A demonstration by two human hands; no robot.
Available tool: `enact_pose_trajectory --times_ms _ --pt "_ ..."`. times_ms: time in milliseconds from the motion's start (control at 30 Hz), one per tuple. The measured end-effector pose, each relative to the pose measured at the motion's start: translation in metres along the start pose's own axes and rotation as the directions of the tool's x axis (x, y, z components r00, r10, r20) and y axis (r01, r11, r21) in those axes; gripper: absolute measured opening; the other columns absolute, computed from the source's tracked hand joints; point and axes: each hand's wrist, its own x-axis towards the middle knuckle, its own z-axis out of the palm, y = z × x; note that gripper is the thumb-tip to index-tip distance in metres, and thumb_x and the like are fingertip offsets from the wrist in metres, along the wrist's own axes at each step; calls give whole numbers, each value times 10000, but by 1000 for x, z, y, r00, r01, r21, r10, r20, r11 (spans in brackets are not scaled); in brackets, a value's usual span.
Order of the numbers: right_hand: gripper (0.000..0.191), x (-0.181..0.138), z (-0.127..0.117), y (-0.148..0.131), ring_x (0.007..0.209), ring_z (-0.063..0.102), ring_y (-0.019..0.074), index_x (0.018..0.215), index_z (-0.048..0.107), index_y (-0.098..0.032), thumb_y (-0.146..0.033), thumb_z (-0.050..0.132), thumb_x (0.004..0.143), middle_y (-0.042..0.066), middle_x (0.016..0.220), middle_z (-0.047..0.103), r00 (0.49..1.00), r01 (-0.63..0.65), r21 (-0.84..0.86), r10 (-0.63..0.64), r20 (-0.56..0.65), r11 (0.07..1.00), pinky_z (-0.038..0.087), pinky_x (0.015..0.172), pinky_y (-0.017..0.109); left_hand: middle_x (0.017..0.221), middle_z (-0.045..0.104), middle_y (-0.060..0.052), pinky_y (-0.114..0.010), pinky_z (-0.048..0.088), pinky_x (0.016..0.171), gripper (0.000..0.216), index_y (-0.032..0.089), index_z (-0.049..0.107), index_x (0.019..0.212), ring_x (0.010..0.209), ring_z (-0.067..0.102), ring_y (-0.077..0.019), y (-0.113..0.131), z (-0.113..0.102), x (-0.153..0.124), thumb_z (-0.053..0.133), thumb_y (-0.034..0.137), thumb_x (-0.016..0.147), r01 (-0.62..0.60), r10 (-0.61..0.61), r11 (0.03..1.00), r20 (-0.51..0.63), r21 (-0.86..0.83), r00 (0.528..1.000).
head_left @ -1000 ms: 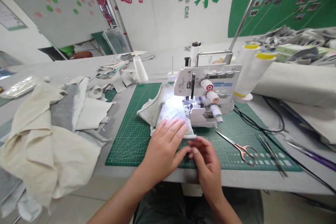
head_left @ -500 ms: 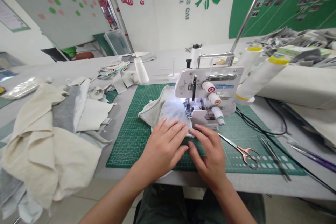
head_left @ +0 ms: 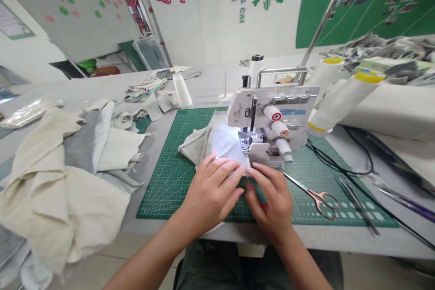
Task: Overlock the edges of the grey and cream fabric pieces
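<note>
A grey fabric piece [head_left: 222, 140] with a pale edge lies under the lit needle area of a white overlock sewing machine [head_left: 272, 113]. My left hand [head_left: 215, 186] rests flat on the near part of this fabric, fingers stretched forward. Beside it, my right hand [head_left: 272, 195] has its index fingertip at the fabric's near right corner, just in front of the machine. Its thumb stays apart from the index finger, lower down. The fabric's near edge is partly hidden beneath the left fingers.
A green cutting mat [head_left: 163, 181] lies under the work. Scissors [head_left: 316, 197] and tweezers [head_left: 358, 204] are to the right, near black cables [head_left: 326, 158]. Cream and grey cloth [head_left: 95, 204] is heaped at left. A thread cone [head_left: 182, 90] stands behind, with more cones [head_left: 350, 97] beside the machine.
The view has shifted slightly. Both hands keep nearly the same pose on the fabric, which shows at most a slight shift near the needle area.
</note>
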Motion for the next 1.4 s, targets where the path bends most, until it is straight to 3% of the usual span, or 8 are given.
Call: enact_pose_trajectory --times_ms 467,733,1400 --pt "453 2 7 1 1084 567 289 1336 520 -230 -155 579 893 135 1218 587 996 -57 -3 57 63 998 486 907 480 1186 614 -100 -486 337 1114 395 144 538 1316 1134 538 -249 -2 2 11 557 286 947 80 -80 997 34 6 996" --pt "440 -6 5 1 1085 568 280 1336 498 -187 -174 574 903 137 1186 606 994 -113 50 113 5 992 490 918 473 1205 588 -102 -478 361 1066 377 156 581 1280 1133 505 -278 -8 4 20 574 301 932 108 -110 994 54 32 992" --pt "291 -9 5 0 1063 575 267 1196 592 -159 -138 563 907 136 1143 631 992 -117 62 114 59 991 493 922 450 1306 535 -146 -483 328 1048 653 133 482 1392 1200 465 -330 -5 12 32 666 433 842 225 -241 963 104 147 965"
